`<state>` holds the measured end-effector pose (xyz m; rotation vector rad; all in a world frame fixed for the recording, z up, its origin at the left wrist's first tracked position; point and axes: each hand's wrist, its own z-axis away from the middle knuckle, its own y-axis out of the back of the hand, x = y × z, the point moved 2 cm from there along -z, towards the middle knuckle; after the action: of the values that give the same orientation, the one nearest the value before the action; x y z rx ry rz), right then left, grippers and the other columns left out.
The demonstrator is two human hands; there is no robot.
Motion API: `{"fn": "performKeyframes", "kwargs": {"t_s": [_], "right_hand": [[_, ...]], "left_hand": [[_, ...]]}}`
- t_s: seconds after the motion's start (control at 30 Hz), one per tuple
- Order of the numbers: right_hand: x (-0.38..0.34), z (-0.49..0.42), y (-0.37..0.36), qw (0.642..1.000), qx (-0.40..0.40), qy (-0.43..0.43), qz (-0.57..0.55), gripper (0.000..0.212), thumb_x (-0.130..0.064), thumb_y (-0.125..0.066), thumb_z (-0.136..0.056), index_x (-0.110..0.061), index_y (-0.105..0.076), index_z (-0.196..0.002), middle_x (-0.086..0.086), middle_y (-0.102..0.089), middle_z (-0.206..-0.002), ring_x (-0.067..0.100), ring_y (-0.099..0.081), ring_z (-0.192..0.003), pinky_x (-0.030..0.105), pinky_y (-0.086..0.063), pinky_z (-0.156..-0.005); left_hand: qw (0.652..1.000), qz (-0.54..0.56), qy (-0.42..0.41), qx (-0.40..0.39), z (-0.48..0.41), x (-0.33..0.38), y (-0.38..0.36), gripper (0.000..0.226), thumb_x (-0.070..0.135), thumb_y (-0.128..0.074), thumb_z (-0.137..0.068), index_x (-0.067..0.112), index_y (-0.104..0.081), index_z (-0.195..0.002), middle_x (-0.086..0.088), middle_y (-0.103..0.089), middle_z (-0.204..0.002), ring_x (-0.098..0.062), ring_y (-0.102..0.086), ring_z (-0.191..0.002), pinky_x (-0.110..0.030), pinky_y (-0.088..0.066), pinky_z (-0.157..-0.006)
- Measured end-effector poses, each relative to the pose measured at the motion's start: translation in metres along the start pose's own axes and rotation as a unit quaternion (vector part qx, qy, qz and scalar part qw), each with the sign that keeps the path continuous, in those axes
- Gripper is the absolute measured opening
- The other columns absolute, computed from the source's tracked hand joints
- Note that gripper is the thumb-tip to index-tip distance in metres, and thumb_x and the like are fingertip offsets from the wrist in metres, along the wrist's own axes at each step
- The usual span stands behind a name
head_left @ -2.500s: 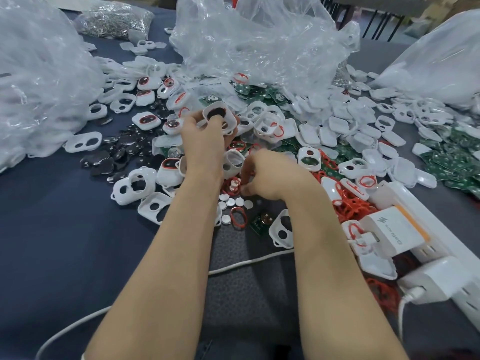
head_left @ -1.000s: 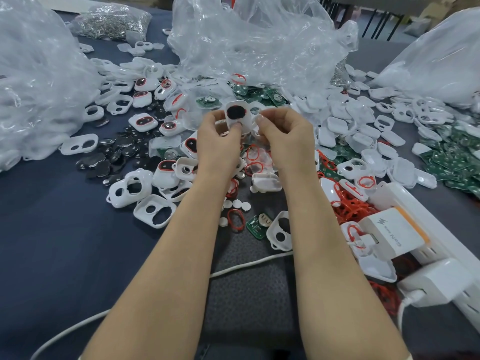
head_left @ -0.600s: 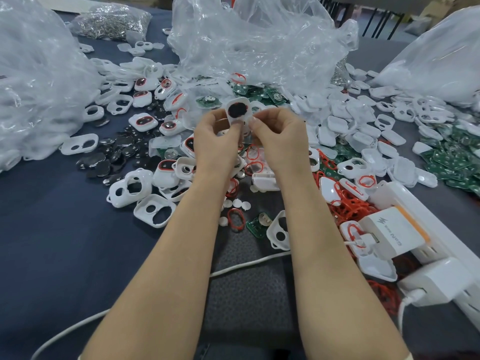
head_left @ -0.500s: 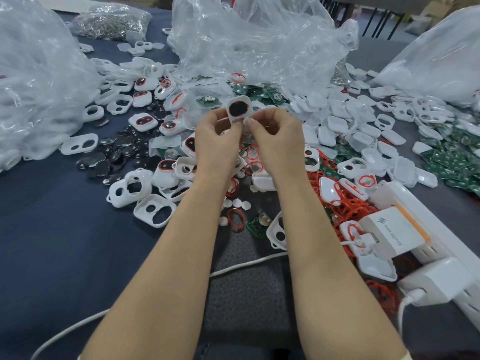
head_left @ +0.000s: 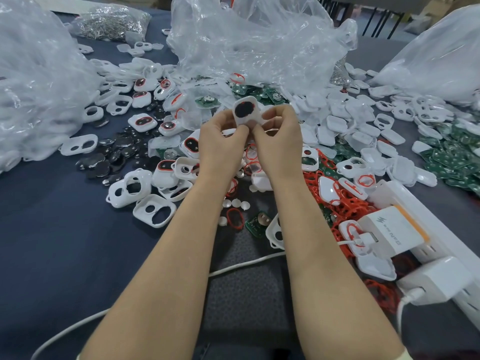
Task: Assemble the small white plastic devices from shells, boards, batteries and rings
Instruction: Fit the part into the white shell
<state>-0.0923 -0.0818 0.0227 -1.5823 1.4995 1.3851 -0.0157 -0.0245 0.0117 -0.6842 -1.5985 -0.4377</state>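
Now both hands, left and right, pinch white shell; fingertips hide lower edge.

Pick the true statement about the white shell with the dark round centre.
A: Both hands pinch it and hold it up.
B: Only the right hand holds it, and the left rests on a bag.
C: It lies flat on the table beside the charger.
A: the left hand and the right hand each pinch the lower edge of the white shell, which is raised clear of the table.
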Motion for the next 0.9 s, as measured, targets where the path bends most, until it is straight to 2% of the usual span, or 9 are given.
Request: {"fn": "performKeyframes", "kwargs": {"t_s": [0.1,0.23,0.33,0.47,0.6,0.67,0.77,0.9], "right_hand": [[0.0021,-0.0016,0.0011,0.999,-0.016,-0.034,-0.036,0.02,-0.015,-0.069,-0.085,-0.019,-0.051,-0.092,-0.003,-0.058,-0.083,0.012,-0.058,-0.075,0.026,-0.051,-0.073],[0.003,-0.0039,0.0013,0.993,-0.037,-0.067,-0.087,0.015,-0.011,-0.069,-0.084,-0.021,-0.058,-0.085,0.008,-0.067,-0.091,0.026,-0.067,-0.091,0.042,-0.056,-0.084],[0.0049,-0.0055,0.002,0.99,-0.041,-0.086,-0.108,0.009,-0.01,-0.067,-0.086,-0.017,-0.062,-0.085,0.01,-0.067,-0.09,0.031,-0.067,-0.093,0.046,-0.055,-0.086],[0.0076,-0.007,0.0032,0.991,-0.043,-0.087,-0.095,0.005,-0.011,-0.065,-0.088,-0.014,-0.062,-0.087,0.003,-0.064,-0.082,0.019,-0.062,-0.079,0.032,-0.054,-0.075],[0.0065,-0.006,0.0035,0.991,-0.05,-0.086,-0.093,0.005,-0.015,-0.066,-0.089,-0.015,-0.062,-0.086,0.0,-0.063,-0.078,0.011,-0.058,-0.07,0.02,-0.048,-0.063],[0.0063,-0.0057,0.0035,0.992,-0.055,-0.078,-0.079,0.01,-0.016,-0.065,-0.089,-0.018,-0.061,-0.081,-0.002,-0.063,-0.076,0.01,-0.058,-0.068,0.02,-0.048,-0.063],[0.007,-0.0044,0.0011,0.997,-0.059,-0.05,-0.026,0.018,-0.017,-0.063,-0.091,-0.022,-0.057,-0.075,-0.007,-0.061,-0.073,0.009,-0.058,-0.071,0.025,-0.05,-0.071],[0.0085,-0.0037,-0.0019,0.998,-0.05,-0.048,0.001,0.01,-0.019,-0.061,-0.091,-0.018,-0.055,-0.083,-0.011,-0.057,-0.076,0.004,-0.055,-0.072,0.019,-0.046,-0.07]], "left_hand": [[1.0,0.0,-0.001,-0.01,-0.0014,-0.0009,-0.0015,0.017,0.003,-0.06,-0.085,0.013,-0.069,-0.096,-0.011,-0.073,-0.097,-0.03,-0.068,-0.098,-0.049,-0.053,-0.092],[1.0,-0.004,-0.008,-0.019,-0.0022,-0.0011,-0.0019,0.019,0.002,-0.058,-0.085,0.008,-0.07,-0.098,-0.014,-0.073,-0.097,-0.032,-0.068,-0.098,-0.051,-0.053,-0.091],[1.0,-0.01,-0.015,-0.022,-0.0012,-0.0012,-0.001,0.017,0.004,-0.059,-0.086,0.013,-0.071,-0.093,-0.012,-0.073,-0.094,-0.031,-0.069,-0.096,-0.05,-0.054,-0.091],[0.999,-0.015,-0.017,-0.025,0.0005,-0.0011,-0.0017,0.022,0.005,-0.06,-0.087,0.024,-0.069,-0.085,0.002,-0.073,-0.084,-0.019,-0.069,-0.087,-0.044,-0.056,-0.088],[0.999,-0.012,-0.012,-0.029,-0.0002,-0.0015,-0.0009,0.016,0.009,-0.061,-0.09,0.022,-0.07,-0.088,-0.008,-0.074,-0.091,-0.026,-0.07,-0.094,-0.047,-0.055,-0.091],[0.999,-0.031,-0.016,-0.029,-0.0012,-0.0028,-0.001,0.013,0.012,-0.06,-0.092,0.021,-0.069,-0.088,-0.009,-0.073,-0.093,-0.028,-0.07,-0.094,-0.048,-0.054,-0.09],[0.996,-0.076,-0.028,-0.024,-0.003,-0.0056,-0.0001,0.011,0.014,-0.058,-0.092,0.016,-0.069,-0.09,-0.008,-0.073,-0.092,-0.027,-0.07,-0.09,-0.048,-0.055,-0.087],[0.996,-0.085,-0.023,-0.028,-0.0042,-0.008,0.002,0.012,0.012,-0.057,-0.091,0.011,-0.069,-0.094,-0.011,-0.073,-0.093,-0.031,-0.069,-0.092,-0.049,-0.054,-0.088]]}}
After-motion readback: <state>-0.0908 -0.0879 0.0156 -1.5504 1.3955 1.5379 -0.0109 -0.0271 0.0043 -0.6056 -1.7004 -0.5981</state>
